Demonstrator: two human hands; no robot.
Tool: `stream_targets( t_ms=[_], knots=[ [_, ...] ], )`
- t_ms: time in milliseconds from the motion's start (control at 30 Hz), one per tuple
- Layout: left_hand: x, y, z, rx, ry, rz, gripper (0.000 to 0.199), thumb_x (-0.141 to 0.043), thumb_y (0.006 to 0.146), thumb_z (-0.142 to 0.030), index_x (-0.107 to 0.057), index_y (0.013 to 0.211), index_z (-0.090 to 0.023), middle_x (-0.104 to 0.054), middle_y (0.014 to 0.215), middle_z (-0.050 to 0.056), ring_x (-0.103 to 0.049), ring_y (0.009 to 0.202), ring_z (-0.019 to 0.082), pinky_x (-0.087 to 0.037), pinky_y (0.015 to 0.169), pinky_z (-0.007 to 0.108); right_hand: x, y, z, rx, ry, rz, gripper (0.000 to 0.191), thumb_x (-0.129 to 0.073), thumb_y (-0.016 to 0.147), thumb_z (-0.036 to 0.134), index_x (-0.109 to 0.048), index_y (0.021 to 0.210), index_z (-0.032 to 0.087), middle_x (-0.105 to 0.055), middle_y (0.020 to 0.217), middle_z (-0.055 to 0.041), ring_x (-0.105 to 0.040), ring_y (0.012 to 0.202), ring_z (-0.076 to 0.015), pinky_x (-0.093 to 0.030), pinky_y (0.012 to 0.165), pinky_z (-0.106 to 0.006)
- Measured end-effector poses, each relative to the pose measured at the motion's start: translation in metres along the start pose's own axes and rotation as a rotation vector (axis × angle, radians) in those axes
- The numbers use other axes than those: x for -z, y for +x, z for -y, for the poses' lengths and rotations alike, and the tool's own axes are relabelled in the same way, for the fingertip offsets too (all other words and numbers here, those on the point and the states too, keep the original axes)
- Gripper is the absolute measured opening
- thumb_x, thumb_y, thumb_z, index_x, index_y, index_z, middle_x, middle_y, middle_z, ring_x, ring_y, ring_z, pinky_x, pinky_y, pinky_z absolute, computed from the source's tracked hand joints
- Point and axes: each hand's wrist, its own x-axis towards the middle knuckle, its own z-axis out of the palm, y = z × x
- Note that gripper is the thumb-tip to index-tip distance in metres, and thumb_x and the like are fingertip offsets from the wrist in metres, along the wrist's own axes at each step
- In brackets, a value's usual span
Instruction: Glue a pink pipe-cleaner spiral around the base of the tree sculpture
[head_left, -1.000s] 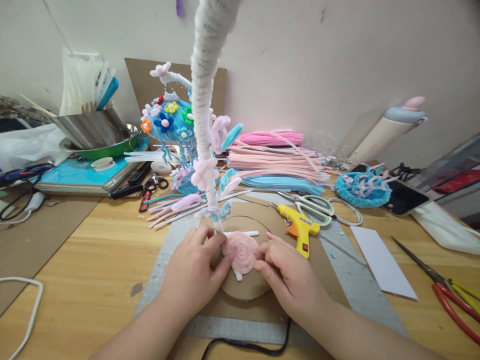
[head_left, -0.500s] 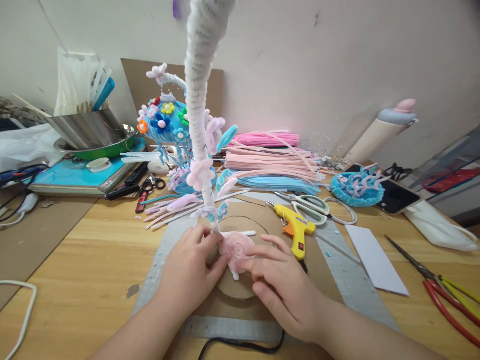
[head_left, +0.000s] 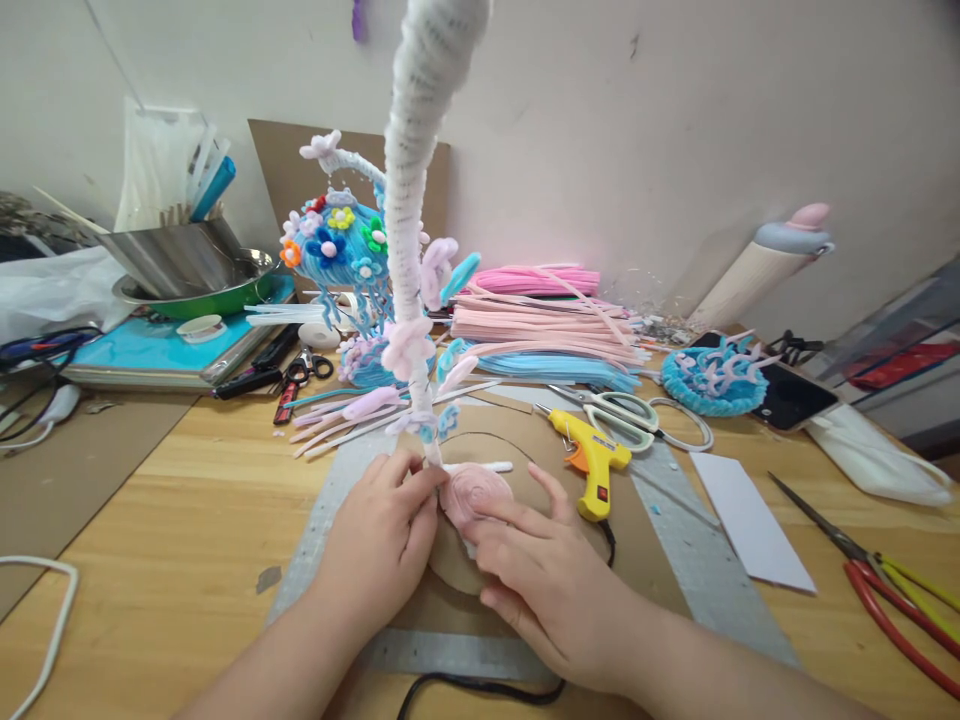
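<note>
A tall white pipe-cleaner stem (head_left: 409, 190) stands upright, with lilac and blue fuzzy flowers (head_left: 407, 345) along its lower part. My left hand (head_left: 382, 525) is closed at the foot of this stem, thumb and fingers pinched around it. Beside the stem's foot lies a flat pink pipe-cleaner coil (head_left: 478, 490) on a round piece of cardboard (head_left: 454, 575). The fingers of my right hand (head_left: 555, 570) rest stretched out on the coil's near right edge. White pipe-cleaner ends (head_left: 487, 467) stick out from under the coil.
A yellow glue gun (head_left: 592, 460) lies right of the coil, its black cord running forward. Behind are pale-handled scissors (head_left: 619, 415) and bundles of pink pipe cleaners (head_left: 536, 320). Red-handled scissors (head_left: 862, 560) are far right. A blue flower-covered piece (head_left: 341, 245) stands behind the stem.
My right fingers have shifted left and toward me over the coil's near edge. My left thumb has drawn back from the coil. The stem's top sits slightly further right.
</note>
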Motion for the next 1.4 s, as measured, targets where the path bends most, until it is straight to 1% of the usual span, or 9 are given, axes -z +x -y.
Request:
stream_targets(
  t_ms=[367,533,600,700,800,967,1167,1300,1400],
  knots=[
    [0.000,-0.001,0.004,0.003,-0.019,0.010,0.040,-0.037,0.080,-0.006,-0.061,0.107,-0.024,-0.052,0.104,0.005,-0.049,0.099,0.024,-0.042,0.086,0.041,-0.001,0.005,0.004,-0.013,-0.024,0.133,0.020,-0.039,0.099,0.036,-0.052,0.104,0.022,-0.051,0.141,-0.0020,-0.029,0.139,-0.0196,0.029,0.105,-0.045],
    [-0.001,0.000,0.003,0.010,-0.028,0.014,0.040,-0.036,0.081,-0.006,-0.060,0.107,-0.023,-0.053,0.102,0.006,-0.049,0.097,0.024,-0.042,0.085,0.041,0.002,0.008,0.006,-0.014,0.032,-0.016,0.022,-0.045,0.096,0.028,-0.051,0.116,0.023,-0.051,0.139,-0.0044,-0.034,0.135,-0.0231,0.009,0.110,-0.052],
    [-0.001,0.000,0.003,0.010,-0.031,0.014,0.039,-0.035,0.081,-0.006,-0.060,0.106,-0.023,-0.053,0.101,0.006,-0.049,0.097,0.024,-0.042,0.085,0.041,0.003,0.011,0.002,-0.122,0.137,-0.155,0.026,-0.043,0.093,0.015,-0.052,0.116,0.023,-0.058,0.129,-0.0053,-0.045,0.125,-0.0209,-0.018,0.109,-0.049],
    [-0.002,-0.001,0.004,0.013,-0.028,0.012,0.041,-0.035,0.081,-0.005,-0.060,0.107,-0.023,-0.053,0.101,0.006,-0.049,0.096,0.024,-0.042,0.084,0.041,0.003,0.018,-0.008,-0.348,0.339,-0.342,0.022,-0.046,0.088,0.010,-0.060,0.101,0.022,-0.065,0.096,-0.0045,-0.060,0.091,-0.0172,-0.046,0.079,-0.032],
    [-0.002,-0.001,0.004,0.019,-0.033,0.018,0.042,-0.035,0.080,-0.004,-0.060,0.108,-0.024,-0.053,0.102,0.005,-0.048,0.096,0.024,-0.042,0.084,0.041,0.002,0.025,-0.018,-0.494,0.432,-0.417,0.013,-0.056,0.082,0.014,-0.066,0.082,0.021,-0.060,0.073,-0.0011,-0.059,0.071,-0.0162,-0.046,0.064,-0.028],
    [-0.001,0.000,0.003,0.024,-0.035,0.018,0.043,-0.036,0.078,-0.003,-0.060,0.107,-0.024,-0.053,0.102,0.005,-0.048,0.097,0.024,-0.042,0.083,0.041,0.002,0.028,-0.020,-0.591,0.557,-0.451,0.011,-0.060,0.078,0.023,-0.070,0.078,0.021,-0.062,0.070,-0.0015,-0.061,0.067,-0.0173,-0.047,0.060,-0.029],
    [-0.001,-0.002,0.004,0.012,-0.024,0.021,0.045,-0.037,0.076,-0.002,-0.060,0.108,-0.023,-0.053,0.103,0.006,-0.048,0.099,0.024,-0.043,0.085,0.041,0.005,0.014,-0.021,-0.788,0.521,-0.408,0.031,-0.048,0.089,0.046,-0.050,0.068,0.023,-0.046,0.042,0.0072,-0.046,0.039,-0.0132,-0.035,0.040,-0.025],
    [0.000,-0.002,0.003,0.010,0.000,0.021,0.045,-0.038,0.077,-0.003,-0.059,0.110,-0.024,-0.053,0.105,0.006,-0.049,0.099,0.025,-0.043,0.085,0.042,0.004,0.009,-0.025,-0.584,0.225,-0.367,0.041,-0.035,0.096,0.045,-0.048,0.065,0.022,-0.058,0.062,-0.0008,-0.058,0.060,-0.0169,-0.045,0.055,-0.029],
    [0.000,-0.001,0.001,0.003,0.018,0.020,0.039,-0.039,0.082,-0.007,-0.059,0.110,-0.024,-0.054,0.104,0.006,-0.050,0.097,0.025,-0.044,0.084,0.042,-0.004,0.011,-0.028,-0.431,0.139,-0.295,0.034,-0.034,0.098,0.041,-0.059,0.107,0.020,-0.060,0.122,-0.0117,-0.054,0.115,-0.0254,-0.043,0.095,-0.045]
  ],
)
